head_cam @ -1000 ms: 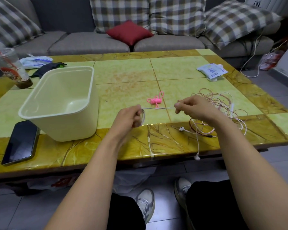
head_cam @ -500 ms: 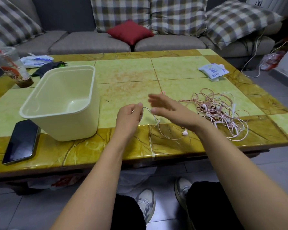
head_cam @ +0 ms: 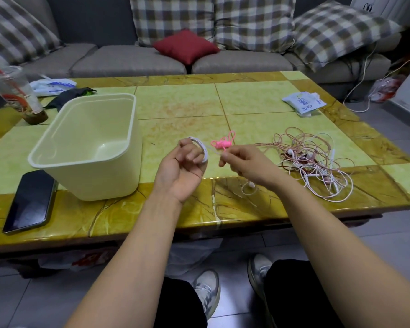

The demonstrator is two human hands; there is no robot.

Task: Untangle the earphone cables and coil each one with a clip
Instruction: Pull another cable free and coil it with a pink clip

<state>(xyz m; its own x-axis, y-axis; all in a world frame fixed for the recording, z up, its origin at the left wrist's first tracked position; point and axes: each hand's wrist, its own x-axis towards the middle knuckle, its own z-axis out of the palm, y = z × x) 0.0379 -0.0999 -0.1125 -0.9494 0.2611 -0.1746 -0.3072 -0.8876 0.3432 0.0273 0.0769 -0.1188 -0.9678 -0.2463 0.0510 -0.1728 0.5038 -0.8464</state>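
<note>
Our left hand (head_cam: 184,166) lies palm up, fingers curled through a small coil of white earphone cable (head_cam: 202,149) and gripping it; the coil sits over the fingertips, above the near side of the table (head_cam: 118,209). Our right hand (head_cam: 245,165) pinches the free run of that cable just to the right of the coil. Between the two grips the strand is short and nearly level, its long axis running left to right. The rest drops from under the right pinch to an earbud (head_cam: 251,184) near the tabletop.

We judge the winding nearly done. To finish it well, we should feed each turn with light tension, lay it flat against the last, and leave a short tail. The pink clips (head_cam: 223,142) lie just beyond the pinch, within easy reach. The tangled pile (head_cam: 314,162) waits further to its right.
</note>
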